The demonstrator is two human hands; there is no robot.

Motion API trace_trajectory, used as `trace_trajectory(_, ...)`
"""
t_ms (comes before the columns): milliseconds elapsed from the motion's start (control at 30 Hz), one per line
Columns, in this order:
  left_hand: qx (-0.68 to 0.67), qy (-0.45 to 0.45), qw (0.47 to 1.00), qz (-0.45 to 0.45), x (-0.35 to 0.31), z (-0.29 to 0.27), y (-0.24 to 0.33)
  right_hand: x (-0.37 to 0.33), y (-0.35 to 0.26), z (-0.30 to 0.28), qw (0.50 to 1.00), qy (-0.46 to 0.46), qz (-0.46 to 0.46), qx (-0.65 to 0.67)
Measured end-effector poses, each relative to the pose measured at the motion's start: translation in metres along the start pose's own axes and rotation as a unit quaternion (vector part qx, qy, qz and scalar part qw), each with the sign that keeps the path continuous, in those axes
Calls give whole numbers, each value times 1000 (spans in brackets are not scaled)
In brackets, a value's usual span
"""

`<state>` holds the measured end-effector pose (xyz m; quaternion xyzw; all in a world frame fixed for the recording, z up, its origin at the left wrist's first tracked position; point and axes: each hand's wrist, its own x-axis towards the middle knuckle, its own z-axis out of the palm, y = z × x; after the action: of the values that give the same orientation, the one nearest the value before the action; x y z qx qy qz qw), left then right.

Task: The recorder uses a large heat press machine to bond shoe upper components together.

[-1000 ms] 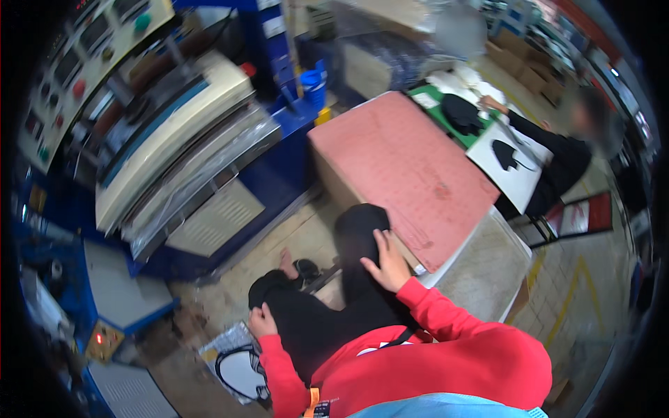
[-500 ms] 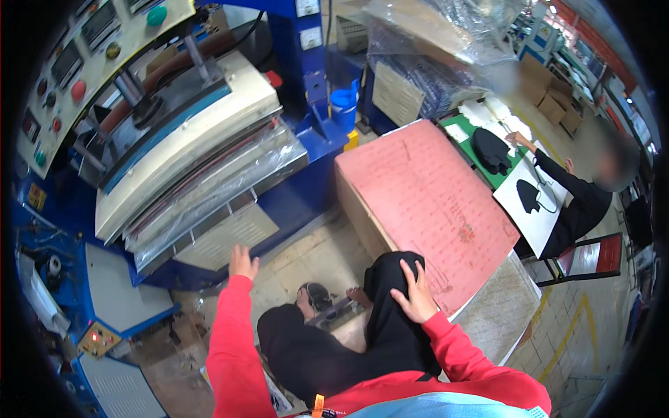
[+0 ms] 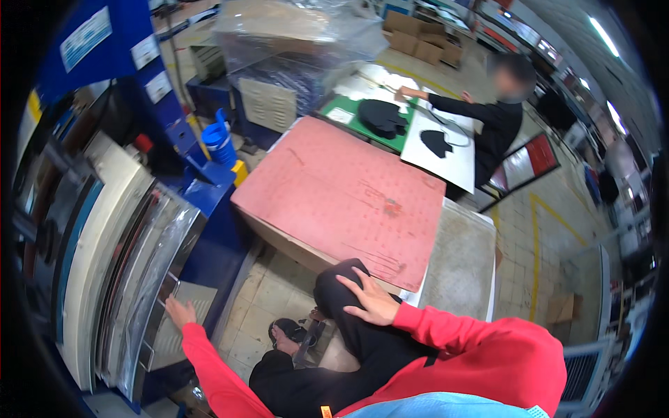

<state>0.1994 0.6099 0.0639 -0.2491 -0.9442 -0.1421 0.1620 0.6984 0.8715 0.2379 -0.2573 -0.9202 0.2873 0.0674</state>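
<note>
I can't read any words or numbers from here. High up at the left, the big blue press [image 3: 129, 21] has a white-and-blue sign [image 3: 86, 38], but its print is just fuzzy lines to me. To the right of that, on the blue post [image 3: 151, 70], there is an upper white label [image 3: 145, 52] and a lower white label [image 3: 158, 87], both too blurry. At the near side, a little orange tag [image 3: 325, 412] peeks out by the red top [image 3: 390, 383], mostly cut off.
</note>
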Motion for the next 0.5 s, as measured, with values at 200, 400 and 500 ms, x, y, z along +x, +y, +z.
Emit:
trace_trajectory(200,-57,-109,991,-55,12,-14,8,2,0,7,1000,2,0,-6)
trace_trajectory(400,-46,-135,987,-71,10,-24,21,-4,4,10,1000,8,-13,11)
trace_trajectory(500,-58,-146,984,-80,-5,-31,27,-12,9,7,1000,11,7,-2)
